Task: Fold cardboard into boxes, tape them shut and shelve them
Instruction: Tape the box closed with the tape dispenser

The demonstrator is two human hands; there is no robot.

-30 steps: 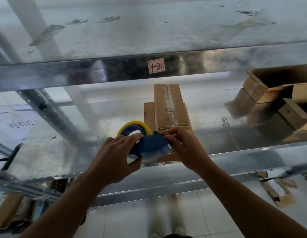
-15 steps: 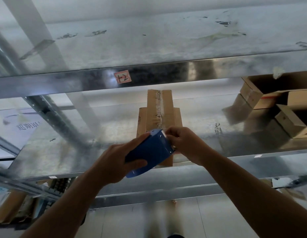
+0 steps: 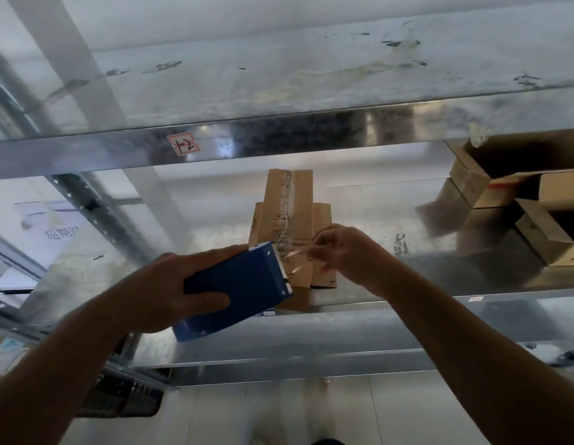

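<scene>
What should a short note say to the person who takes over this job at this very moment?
Left hand: grips the blue plastic tape dispenser.
Right hand: pinches the clear tape strip drawn from it.
Things: the flat brown cardboard stack lies on the grey metal shelf behind both; open brown cardboard boxes stand at its right end.
Done: the tape end is free.
Left: fold the cardboard, tape it shut, shelve it.

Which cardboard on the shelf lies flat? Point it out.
The stack mid-shelf, behind the tape dispenser; the boxes at right are folded up, open.
</scene>
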